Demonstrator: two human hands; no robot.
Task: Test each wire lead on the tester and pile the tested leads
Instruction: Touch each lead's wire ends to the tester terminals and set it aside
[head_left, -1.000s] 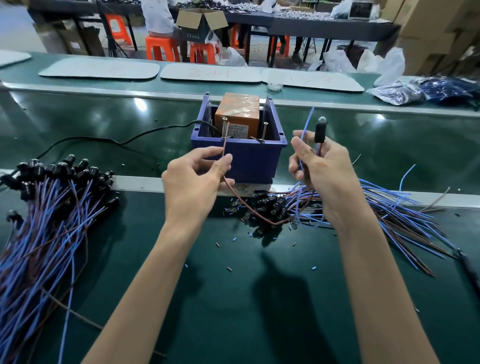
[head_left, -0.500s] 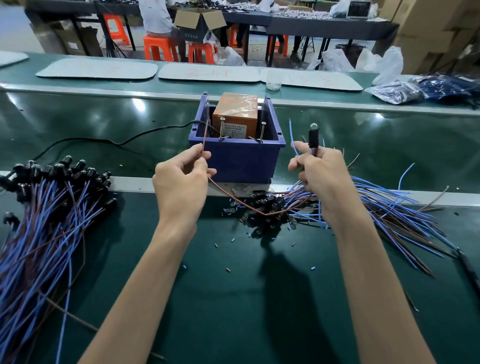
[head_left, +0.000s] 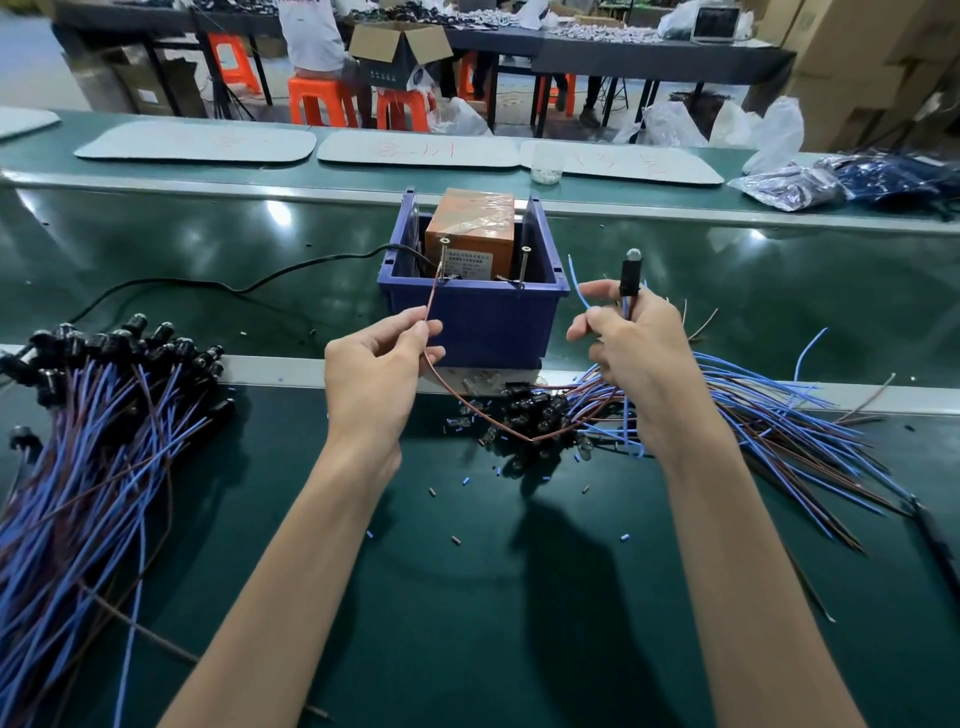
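The tester is an orange box (head_left: 470, 235) inside a blue bin (head_left: 478, 317), with two upright screws, left (head_left: 443, 257) and right (head_left: 524, 265), at the bin's front rim. My left hand (head_left: 379, 364) pinches the brown wire (head_left: 434, 299) of one lead, whose tip reaches up to the left screw. My right hand (head_left: 636, 353) grips the same lead's black lamp holder (head_left: 629, 275) upright, together with its blue wire (head_left: 576, 283). A pile of leads (head_left: 93, 415) lies at the left. Another heap of leads (head_left: 753, 410) lies under and right of my right hand.
A black cable (head_left: 234, 286) runs from the bin to the left over the green belt (head_left: 519, 597). Small wire offcuts (head_left: 457, 540) dot the belt. Grey mats (head_left: 197, 145) and plastic bags (head_left: 789, 182) sit on the far belt. A person sits on orange stools (head_left: 311, 104) behind.
My left hand moved the brown wire's tip up to the left screw. My right hand lowered slightly, still holding the lamp holder upright.
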